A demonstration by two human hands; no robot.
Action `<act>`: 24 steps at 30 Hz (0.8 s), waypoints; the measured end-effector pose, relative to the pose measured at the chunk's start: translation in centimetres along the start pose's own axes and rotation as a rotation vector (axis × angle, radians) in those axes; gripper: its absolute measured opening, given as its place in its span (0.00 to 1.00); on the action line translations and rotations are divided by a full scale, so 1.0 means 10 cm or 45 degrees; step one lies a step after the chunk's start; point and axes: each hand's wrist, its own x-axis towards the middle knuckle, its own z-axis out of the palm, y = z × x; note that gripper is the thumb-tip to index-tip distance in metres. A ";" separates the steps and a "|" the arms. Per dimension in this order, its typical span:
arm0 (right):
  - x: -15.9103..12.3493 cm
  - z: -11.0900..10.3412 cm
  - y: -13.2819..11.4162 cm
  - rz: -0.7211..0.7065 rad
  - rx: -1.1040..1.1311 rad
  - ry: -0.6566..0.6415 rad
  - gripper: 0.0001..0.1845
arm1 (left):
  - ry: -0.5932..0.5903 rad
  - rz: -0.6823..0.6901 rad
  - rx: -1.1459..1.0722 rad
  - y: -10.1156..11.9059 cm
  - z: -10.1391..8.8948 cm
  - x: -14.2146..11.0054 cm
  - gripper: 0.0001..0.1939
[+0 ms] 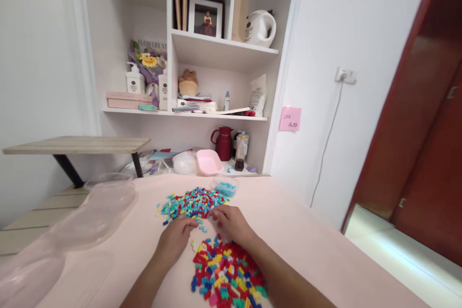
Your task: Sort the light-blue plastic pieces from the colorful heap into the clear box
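Note:
Two heaps of small coloured plastic bricks lie on the pale pink table (310, 250). The far heap (191, 203) is mostly teal, red and yellow. The near heap (225, 272) is mostly red, yellow and blue. My left hand (176, 238) rests between the heaps, fingers curled down onto the table at the far heap's near edge. My right hand (231, 221) lies beside it, fingers bent and pinching at bricks at the far heap's near right edge. What either hand holds is too small to make out. A small clear tub (225, 186) with teal bricks stands behind the far heap.
Clear plastic lids or trays (97, 211) lie on the table's left side. A pink dish (208, 161), a red jug (224, 143) and bottles stand at the back under white shelves. A wooden side table (75, 145) is at left, a red door (426, 154) at right.

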 end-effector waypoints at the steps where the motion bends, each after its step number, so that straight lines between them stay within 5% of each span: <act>1: 0.04 -0.07 0.05 0.070 0.002 0.036 0.19 | 0.003 -0.008 -0.015 -0.01 0.01 0.01 0.17; 8: 0.32 -0.59 0.43 0.296 -0.436 0.337 0.22 | 0.024 -0.066 -0.107 -0.04 0.06 0.01 0.17; 12: 0.43 -0.50 0.54 0.295 -0.711 0.191 0.26 | 0.024 -0.081 -0.101 -0.03 0.04 0.01 0.17; 17: 0.48 -0.36 0.58 0.292 -0.859 0.092 0.13 | 0.018 -0.089 -0.074 -0.03 0.03 0.02 0.17; 24: 0.24 -0.60 0.66 0.417 -0.952 0.073 0.13 | -0.003 -0.087 -0.077 -0.04 0.03 0.02 0.17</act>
